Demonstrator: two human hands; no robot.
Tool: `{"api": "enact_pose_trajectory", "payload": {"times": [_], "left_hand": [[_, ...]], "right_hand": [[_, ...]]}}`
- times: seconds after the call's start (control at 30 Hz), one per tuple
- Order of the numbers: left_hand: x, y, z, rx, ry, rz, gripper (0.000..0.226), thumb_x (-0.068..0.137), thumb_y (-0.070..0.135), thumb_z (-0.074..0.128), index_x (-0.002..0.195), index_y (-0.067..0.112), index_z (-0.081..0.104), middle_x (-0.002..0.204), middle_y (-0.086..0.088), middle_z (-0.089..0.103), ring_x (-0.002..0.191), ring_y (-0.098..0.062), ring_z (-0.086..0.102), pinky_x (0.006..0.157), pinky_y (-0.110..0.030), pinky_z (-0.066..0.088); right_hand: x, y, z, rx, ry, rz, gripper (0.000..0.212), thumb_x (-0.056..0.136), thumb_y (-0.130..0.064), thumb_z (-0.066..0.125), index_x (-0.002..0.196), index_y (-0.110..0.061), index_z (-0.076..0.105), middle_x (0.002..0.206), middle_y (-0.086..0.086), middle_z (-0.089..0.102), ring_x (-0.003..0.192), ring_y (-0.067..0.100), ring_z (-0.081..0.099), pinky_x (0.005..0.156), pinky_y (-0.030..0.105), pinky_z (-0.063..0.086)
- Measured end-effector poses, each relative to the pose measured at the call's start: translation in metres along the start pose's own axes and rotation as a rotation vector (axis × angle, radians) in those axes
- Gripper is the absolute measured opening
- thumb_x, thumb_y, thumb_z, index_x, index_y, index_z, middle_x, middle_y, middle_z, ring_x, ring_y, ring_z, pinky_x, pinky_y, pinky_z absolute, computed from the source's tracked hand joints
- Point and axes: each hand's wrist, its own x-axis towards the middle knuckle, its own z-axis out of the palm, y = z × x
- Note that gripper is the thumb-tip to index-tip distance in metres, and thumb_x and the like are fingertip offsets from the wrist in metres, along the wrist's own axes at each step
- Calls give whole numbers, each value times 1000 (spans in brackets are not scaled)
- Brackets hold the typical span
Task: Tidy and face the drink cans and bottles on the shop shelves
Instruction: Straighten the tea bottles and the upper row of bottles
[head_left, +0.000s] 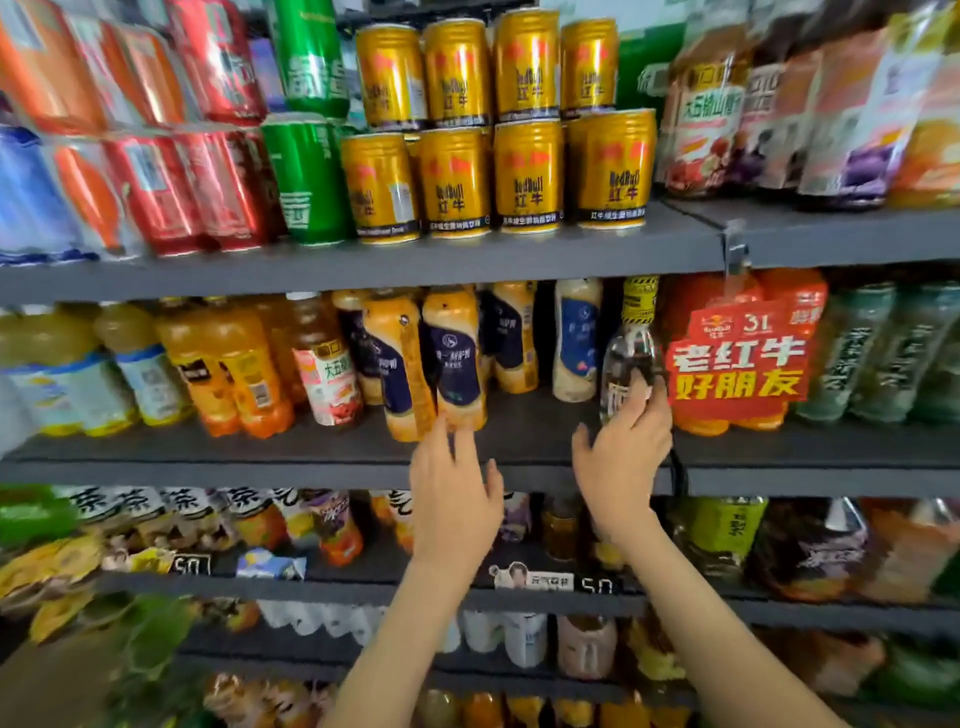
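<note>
Head, right fingers (653, 391) curled round clear bottle (630, 345)

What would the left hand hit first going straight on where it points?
Likely the orange-and-navy bottle; the left hand's fingertips sit right below its base, contact unclear.

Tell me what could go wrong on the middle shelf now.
1. The two orange bottles stand near the front edge of the shelf; a push from the left hand might tip them off.
2. The right hand grips the clear bottle right beside the hanging red sign; turning the bottle could snag the sign.
</note>
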Motion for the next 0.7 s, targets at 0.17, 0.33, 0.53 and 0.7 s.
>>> {"api": "enact_pose_trajectory", "payload": {"times": [0.17, 0.33, 0.53, 0.7], "left_hand": [[30, -35, -1, 44, -15, 127, 75, 73, 24, 74, 138, 7, 43, 145, -24, 31, 132, -38, 30, 106, -55, 28], [50, -56, -4, -29, -27, 173, 81, 67, 24, 78, 139, 9, 42, 148, -23, 28, 135, -37, 26, 108, -56, 21], [48, -59, -4, -181, 16, 220, 74, 74, 23, 72, 139, 7, 39, 148, -20, 24, 135, -34, 24, 108, -53, 17], [28, -51, -13, -318, 78, 338, 76, 82, 22, 67, 145, 11, 26, 150, -21, 16, 139, -36, 20, 112, -54, 17]], "right_hand": [[29, -9, 16, 123, 61, 250, 100, 74, -15, 78, 147, 2, 11, 146, 28, 26, 133, 44, 28, 109, 46, 27], [49, -11, 21, -6, 94, 427, 96, 78, -27, 74, 146, 2, 14, 133, 26, 37, 121, 45, 37, 93, 52, 38], [34, -22, 12, 84, 52, 335, 85, 75, -18, 77, 139, 6, 25, 130, 26, 36, 110, 47, 46, 87, 44, 43], [-19, -51, -13, 105, -24, -9, 81, 71, -12, 80, 136, 4, 33, 126, 19, 44, 114, 34, 49, 81, 40, 49]]}}
